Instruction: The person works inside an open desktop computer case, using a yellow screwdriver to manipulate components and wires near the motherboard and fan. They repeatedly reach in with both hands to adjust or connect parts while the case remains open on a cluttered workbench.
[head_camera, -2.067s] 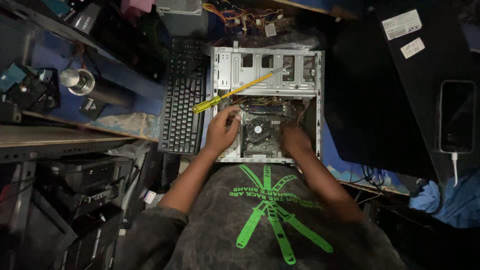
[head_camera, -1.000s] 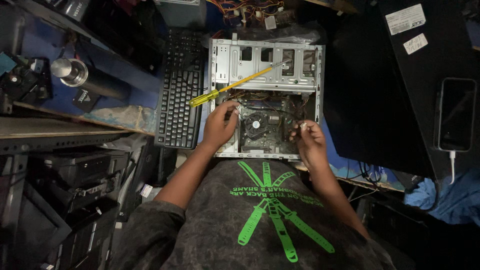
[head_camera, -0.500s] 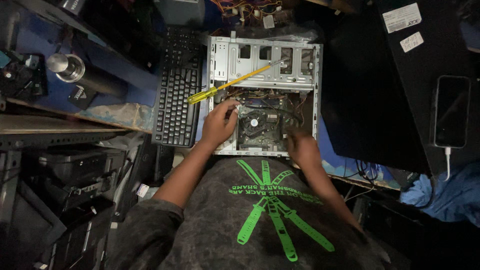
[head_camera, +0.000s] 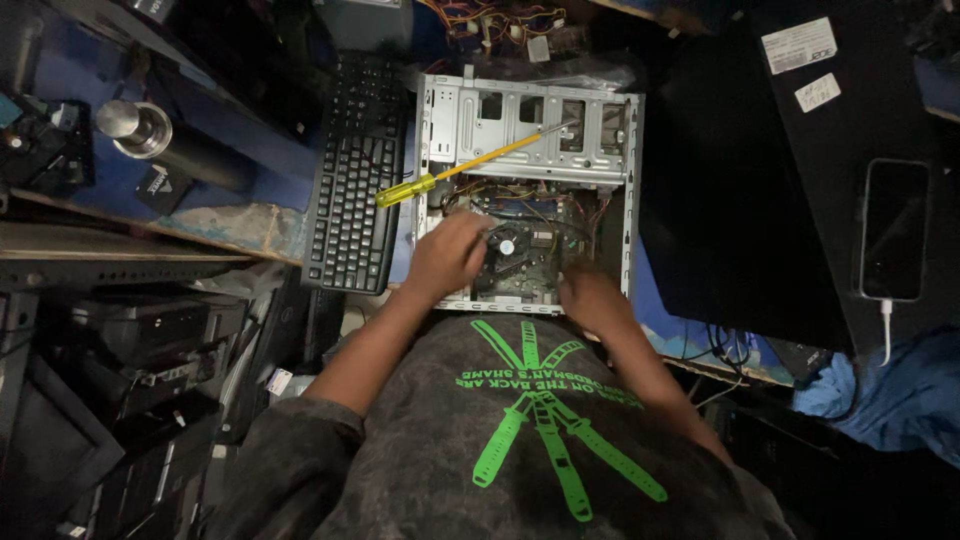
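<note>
The case (head_camera: 528, 190) lies open on its side on the blue bench (head_camera: 250, 190), side panel already off, with the board (head_camera: 520, 250) and its small fan (head_camera: 506, 247) exposed near the person's end. The left hand (head_camera: 447, 255) rests on the board just beside the fan, fingers curled down among the wires; whether they pinch anything cannot be told. The right hand (head_camera: 590, 297) sits at the case's near right corner, fingers bent over the rim; its grip is likewise hidden.

The yellow screwdriver (head_camera: 465, 166) lies loose across the case's left wall, its tip over the empty drive bays and its handle out toward the keyboard (head_camera: 352, 180), which sits along the case's left side. Neither hand touches it.

Judging by this, opening is finished and the work inside is under way by hand; the board is still in place, wires remain attached, and nothing is closed up.
</note>
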